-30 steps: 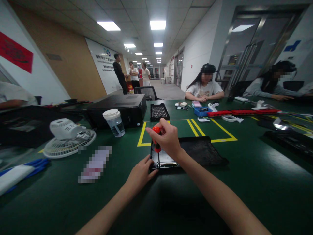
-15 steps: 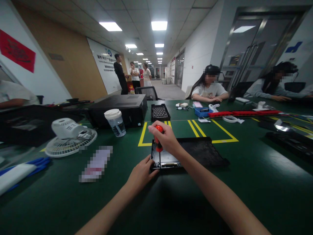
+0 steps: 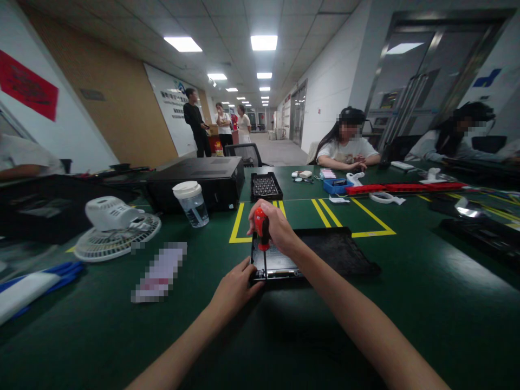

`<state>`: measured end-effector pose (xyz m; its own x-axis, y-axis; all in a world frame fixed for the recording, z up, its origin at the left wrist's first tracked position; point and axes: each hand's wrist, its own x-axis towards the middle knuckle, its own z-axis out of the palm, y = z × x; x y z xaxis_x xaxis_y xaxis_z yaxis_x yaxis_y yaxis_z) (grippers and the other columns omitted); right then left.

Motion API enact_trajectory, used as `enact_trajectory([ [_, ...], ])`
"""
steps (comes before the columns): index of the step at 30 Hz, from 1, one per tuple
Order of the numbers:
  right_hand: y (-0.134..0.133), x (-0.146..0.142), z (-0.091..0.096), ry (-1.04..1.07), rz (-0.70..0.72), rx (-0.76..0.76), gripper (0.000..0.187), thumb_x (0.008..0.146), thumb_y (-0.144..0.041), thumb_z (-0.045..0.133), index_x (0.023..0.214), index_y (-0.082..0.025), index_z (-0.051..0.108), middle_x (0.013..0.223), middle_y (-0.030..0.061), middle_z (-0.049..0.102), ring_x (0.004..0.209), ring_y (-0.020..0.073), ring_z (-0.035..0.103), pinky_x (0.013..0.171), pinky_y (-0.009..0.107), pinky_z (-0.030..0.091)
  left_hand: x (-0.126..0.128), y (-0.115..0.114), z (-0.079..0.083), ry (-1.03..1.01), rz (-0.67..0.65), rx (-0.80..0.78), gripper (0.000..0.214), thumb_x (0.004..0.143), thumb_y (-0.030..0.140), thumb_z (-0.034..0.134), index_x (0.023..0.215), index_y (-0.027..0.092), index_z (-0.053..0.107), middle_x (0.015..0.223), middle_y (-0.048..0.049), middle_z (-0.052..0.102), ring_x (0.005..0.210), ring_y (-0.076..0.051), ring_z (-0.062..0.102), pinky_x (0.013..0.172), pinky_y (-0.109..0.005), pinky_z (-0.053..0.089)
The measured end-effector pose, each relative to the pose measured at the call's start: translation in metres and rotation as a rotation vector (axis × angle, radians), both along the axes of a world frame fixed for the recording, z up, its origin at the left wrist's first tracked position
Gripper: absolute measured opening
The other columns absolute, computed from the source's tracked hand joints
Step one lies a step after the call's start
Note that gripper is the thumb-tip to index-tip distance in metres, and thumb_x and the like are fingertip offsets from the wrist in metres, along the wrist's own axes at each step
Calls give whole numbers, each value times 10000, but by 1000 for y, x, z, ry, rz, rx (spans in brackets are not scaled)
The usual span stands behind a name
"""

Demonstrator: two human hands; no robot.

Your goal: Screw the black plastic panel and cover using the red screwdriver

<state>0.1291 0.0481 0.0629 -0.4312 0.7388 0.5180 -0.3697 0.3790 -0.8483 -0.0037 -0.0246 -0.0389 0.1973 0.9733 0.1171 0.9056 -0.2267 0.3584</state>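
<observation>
A black, flat, tray-like panel [image 3: 337, 252] lies on the green table, with a silvery metal part [image 3: 280, 272] along the near edge of its left end. My right hand [image 3: 278, 225] is closed around the red-and-black handle of a screwdriver [image 3: 260, 227]. The shaft points straight down, and its tip is at the panel's near left corner. My left hand [image 3: 239, 281] grips that same corner, thumb in front and fingers at the left side. Whether a screw sits under the tip is too small to make out.
Left of the panel are a lidded plastic cup [image 3: 190, 203], a white fan [image 3: 117, 227] and blue-white gloves [image 3: 36, 290]. Behind stand a black computer case [image 3: 195, 181] and a black tray of small parts [image 3: 266, 187]. A blue box [image 3: 337, 186] is farther right. Co-workers sit across the table.
My right hand has turned around the screwdriver handle and shifted slightly left, and the handle now leans a little. My left hand and the panel stay in place.
</observation>
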Motion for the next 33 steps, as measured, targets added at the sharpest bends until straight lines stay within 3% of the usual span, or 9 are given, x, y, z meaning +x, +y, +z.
enact_trajectory([
  [5, 5, 3, 0, 86, 282, -152, 263, 861, -413, 339, 776, -179, 424, 761, 23, 613, 561, 115, 586, 580, 282, 502, 0, -1, -2, 7, 3, 8, 283, 781, 361, 555, 1023, 219, 592, 1359, -78, 442, 1129, -252, 528, 960, -369, 407],
  [11, 6, 10, 1, 90, 470, -153, 186, 855, -351, 333, 808, -183, 398, 685, 22, 637, 528, 160, 624, 531, 297, 493, 1, 0, -1, 12, -10, 23, 273, 790, 357, 550, 1014, 205, 591, 1341, -92, 456, 1112, -248, 537, 948, -361, 414],
  [21, 6, 12, 2, 71, 458, -105, 219, 854, -326, 396, 889, -144, 513, 632, -12, 566, 459, 104, 542, 535, 276, 484, -2, 1, -5, 31, -30, 48, 276, 798, 366, 541, 1012, 197, 586, 1341, -108, 452, 1130, -248, 525, 951, -356, 412],
  [33, 8, 16, 2, 50, 463, -107, 199, 865, -295, 431, 861, -136, 551, 679, 7, 591, 522, 113, 588, 525, 261, 496, -3, 1, -7, 43, -36, 53, 269, 801, 369, 534, 1004, 200, 587, 1335, -106, 459, 1123, -251, 529, 945, -363, 418],
])
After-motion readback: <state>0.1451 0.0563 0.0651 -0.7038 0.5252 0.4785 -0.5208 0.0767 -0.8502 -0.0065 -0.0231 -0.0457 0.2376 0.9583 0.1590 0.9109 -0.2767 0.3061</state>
